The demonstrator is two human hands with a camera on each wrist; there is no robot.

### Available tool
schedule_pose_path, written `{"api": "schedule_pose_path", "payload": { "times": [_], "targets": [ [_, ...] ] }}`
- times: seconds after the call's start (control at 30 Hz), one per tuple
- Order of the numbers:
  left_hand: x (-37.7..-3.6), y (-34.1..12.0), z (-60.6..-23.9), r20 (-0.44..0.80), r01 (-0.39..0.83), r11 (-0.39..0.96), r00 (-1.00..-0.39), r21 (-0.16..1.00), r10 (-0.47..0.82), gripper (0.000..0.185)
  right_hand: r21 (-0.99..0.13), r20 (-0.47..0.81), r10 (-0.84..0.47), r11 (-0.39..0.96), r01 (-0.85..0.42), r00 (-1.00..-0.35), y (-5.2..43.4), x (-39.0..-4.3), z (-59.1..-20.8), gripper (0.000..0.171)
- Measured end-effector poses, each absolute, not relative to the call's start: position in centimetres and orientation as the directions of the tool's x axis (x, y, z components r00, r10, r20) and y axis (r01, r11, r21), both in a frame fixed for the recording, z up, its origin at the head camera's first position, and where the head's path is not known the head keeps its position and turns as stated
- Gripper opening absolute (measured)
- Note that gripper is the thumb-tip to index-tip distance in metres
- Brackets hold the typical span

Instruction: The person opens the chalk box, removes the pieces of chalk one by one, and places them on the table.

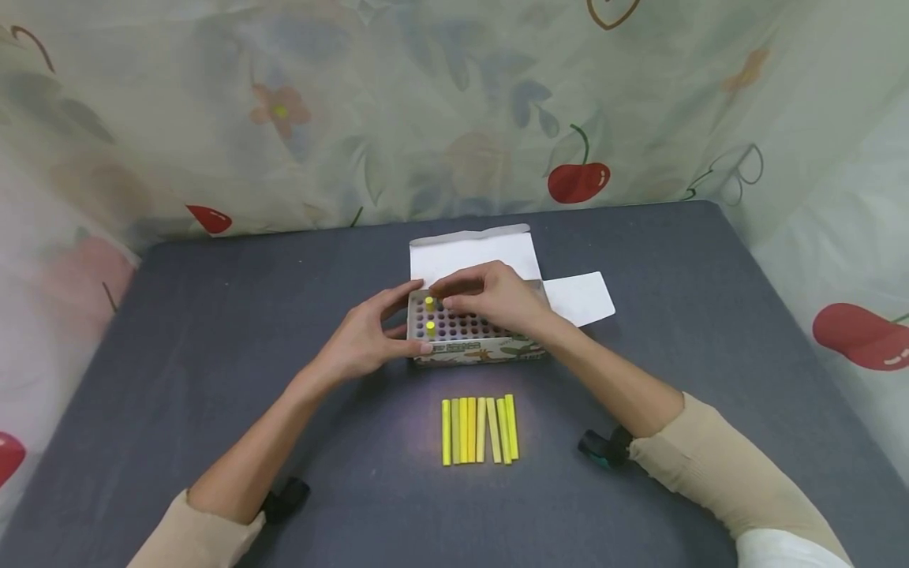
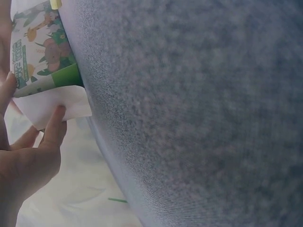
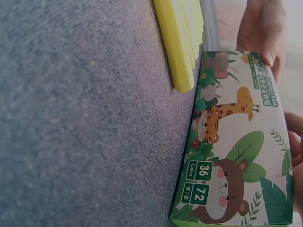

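Observation:
An open chalk box (image 1: 483, 352) printed with cartoon animals stands mid-table, with a tray of round holes (image 1: 458, 325) inside. Two yellow chalk sticks (image 1: 430, 328) poke up from holes at its left end. My left hand (image 1: 362, 335) holds that end, thumb at the front corner and fingers round the side and back; the left wrist view shows a finger on the white end flap (image 2: 71, 101). Above the tray's back left, my right hand (image 1: 497, 296) has thumb and fingertips close together beside one stick. Whether anything is between them is hidden.
Several yellow chalk sticks (image 1: 480, 430) lie side by side in front of the box. The raised lid (image 1: 476, 256) leans behind it, and a white side flap (image 1: 582, 298) sticks out right. A printed curtain (image 1: 426, 118) hangs behind the grey table (image 1: 284, 292).

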State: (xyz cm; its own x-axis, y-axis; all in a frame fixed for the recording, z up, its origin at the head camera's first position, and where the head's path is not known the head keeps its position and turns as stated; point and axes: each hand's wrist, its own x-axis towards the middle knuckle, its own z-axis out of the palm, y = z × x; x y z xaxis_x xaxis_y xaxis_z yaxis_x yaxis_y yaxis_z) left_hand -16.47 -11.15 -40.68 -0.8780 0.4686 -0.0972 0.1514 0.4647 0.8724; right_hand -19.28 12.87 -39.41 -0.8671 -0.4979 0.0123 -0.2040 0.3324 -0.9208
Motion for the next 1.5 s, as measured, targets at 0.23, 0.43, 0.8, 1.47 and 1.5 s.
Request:
{"api": "schedule_pose_path", "payload": {
  "times": [0.23, 0.43, 0.8, 1.47, 1.5],
  "targets": [
    [-16.6, -11.2, -40.7, -0.100, 0.153, 0.473, -0.878, 0.867, 0.468, 0.090, -0.885, -0.018, -0.482, 0.415, -0.211, -0.876, 12.4, -19.6, -39.6, 0.023],
    [-16.5, -11.2, -40.7, -0.108, 0.145, 0.474, -0.879, 0.869, 0.465, 0.090, -0.854, -0.051, -0.462, 0.479, -0.201, -0.885, 11.7, -19.8, -39.7, 0.023],
    [-16.4, -11.5, -40.4, -0.108, 0.147, 0.472, -0.875, 0.869, 0.471, 0.089, -0.758, -0.074, -0.437, 0.609, -0.234, -0.896, 10.5, -19.8, -39.7, 0.028],
    [-16.4, -11.4, -40.6, -0.095, 0.157, 0.476, -0.882, 0.865, 0.462, 0.094, -0.669, 0.032, -0.506, 0.630, -0.395, -0.862, 10.3, -19.5, -39.9, 0.017],
    [-16.4, -11.4, -40.6, -0.093, 0.159, 0.476, -0.881, 0.865, 0.463, 0.094, -0.666, 0.038, -0.507, 0.630, -0.401, -0.861, 10.3, -19.5, -39.9, 0.017]
  ]
}}
